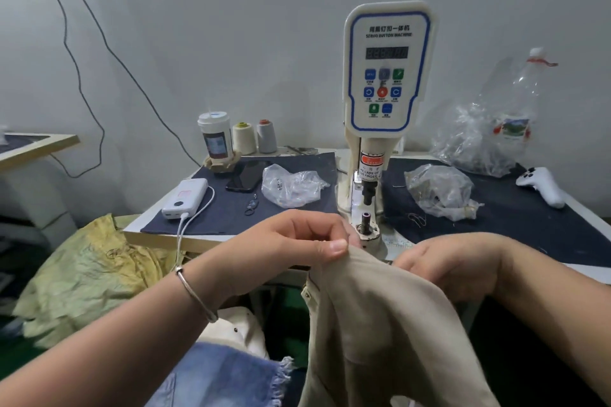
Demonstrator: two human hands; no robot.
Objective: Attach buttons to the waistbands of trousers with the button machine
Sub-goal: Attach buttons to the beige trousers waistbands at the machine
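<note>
Beige trousers (380, 324) hang from both hands just in front of the white servo button machine (385, 76). My left hand (297, 241) pinches the upper edge of the fabric between thumb and curled fingers. My right hand (453, 264) grips the same edge further right, its fingers tucked behind the cloth. The machine's lower die (366, 218) and the punch above it (367, 193) stand uncovered, a short way beyond the fabric. A small dark fastener shows on the cloth's edge near my right hand.
Clear bags of small parts (291, 187) (439, 190) lie on dark mats either side of the machine. A power bank (185, 198), a phone (246, 177), a cup, thread cones (244, 139) and a white controller (542, 185) are on the table. Yellowish cloth (89, 274) is piled at left.
</note>
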